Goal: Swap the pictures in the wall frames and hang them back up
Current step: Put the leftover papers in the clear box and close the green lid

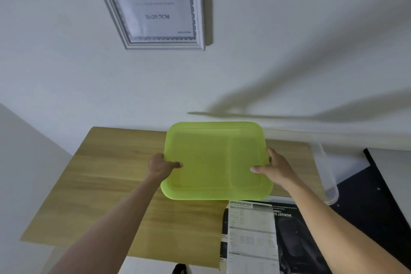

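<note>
Nearest, at 5 o'clock, a specification sheet (252,236) lying on dark printed material. Above it, left hand (163,168) and right hand (274,169) each clamped on a short edge of a green lid (216,161), thumbs on top, long axis running 9 to 3, over the wooden table (106,184). Clear container (327,173) at 3 o'clock. Farthest, at 12 o'clock, silver wall frame (155,6) hung high, well apart from both hands, roughly equally far from each; lid occupying both.

I hold a lime-green plastic lid (214,160) above the wooden table (106,184): my left hand (161,168) grips its left edge, my right hand (274,168) its right edge. A silver wall frame (155,6) hangs on the white wall above. Printed sheets (252,236) lie on the table's near right.
</note>
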A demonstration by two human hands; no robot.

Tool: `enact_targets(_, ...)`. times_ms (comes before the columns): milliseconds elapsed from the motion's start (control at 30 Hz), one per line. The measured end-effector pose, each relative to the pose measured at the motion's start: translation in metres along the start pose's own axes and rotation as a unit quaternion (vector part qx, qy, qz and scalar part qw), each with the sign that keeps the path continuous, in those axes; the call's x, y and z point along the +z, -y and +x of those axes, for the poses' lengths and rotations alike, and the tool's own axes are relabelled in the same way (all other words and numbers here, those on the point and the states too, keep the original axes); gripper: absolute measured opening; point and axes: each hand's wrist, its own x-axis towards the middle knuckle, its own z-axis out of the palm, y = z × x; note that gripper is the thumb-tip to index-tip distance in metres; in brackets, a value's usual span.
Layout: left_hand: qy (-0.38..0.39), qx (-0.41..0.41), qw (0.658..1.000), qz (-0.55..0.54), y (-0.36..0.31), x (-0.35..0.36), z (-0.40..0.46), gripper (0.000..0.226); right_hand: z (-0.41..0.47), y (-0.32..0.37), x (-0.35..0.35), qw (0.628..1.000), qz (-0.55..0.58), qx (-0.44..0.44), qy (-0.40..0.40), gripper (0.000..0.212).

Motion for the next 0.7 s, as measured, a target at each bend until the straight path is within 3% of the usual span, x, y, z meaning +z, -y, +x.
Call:
enact_targets(100, 0.001, -0.016, 1.0, 0.003, 0.021, -0.034, 0.012, 0.042, 0.016, 0.001, 0.048, 0.999, -0.031, -0.015, -0.011, 0.105)
enact_targets(233, -0.003, -0.017, 1.0, 0.013, 0.039, -0.071, 0.031, 0.033, -0.012, 0.047, 0.099, 0.997, -0.057, -0.03, -0.038, 0.098)
enact_targets(433, 0.003, -0.025, 0.999, 0.028, 0.065, -0.093, 0.072, 0.045, -0.009, 0.069, 0.152, 0.994, -0.087, -0.034, -0.048, 0.08)
enact_targets(700, 0.029, -0.055, 0.992, 0.107, 0.102, -0.08, 0.115, 0.07, 0.007, 0.053, 0.192, 0.994, -0.102, 0.013, 0.026, 0.09)
